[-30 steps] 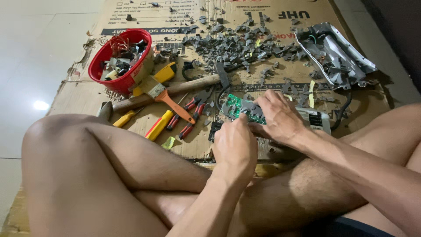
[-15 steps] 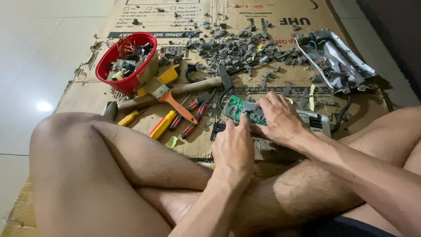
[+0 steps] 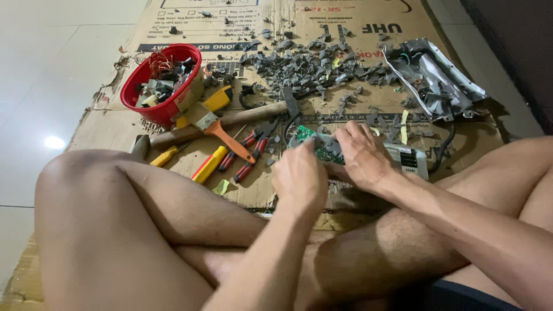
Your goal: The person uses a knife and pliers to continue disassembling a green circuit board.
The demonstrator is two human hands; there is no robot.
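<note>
Both hands at frame centre: left hand (image 3: 300,178) and right hand (image 3: 360,154) grip the green circuit board (image 3: 315,145). Grey scrap pile (image 3: 311,66) upper centre and part-filled red bowl (image 3: 162,83) upper left suggest stripping is well along; this board isn't done.

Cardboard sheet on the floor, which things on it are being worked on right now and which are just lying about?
In hand: green circuit board, held by left hand and right hand.

Lying about: red bowl of parts, paintbrush, hammer, red-handled pliers, yellow screwdrivers, grey plastic scraps, metal casing.
</note>
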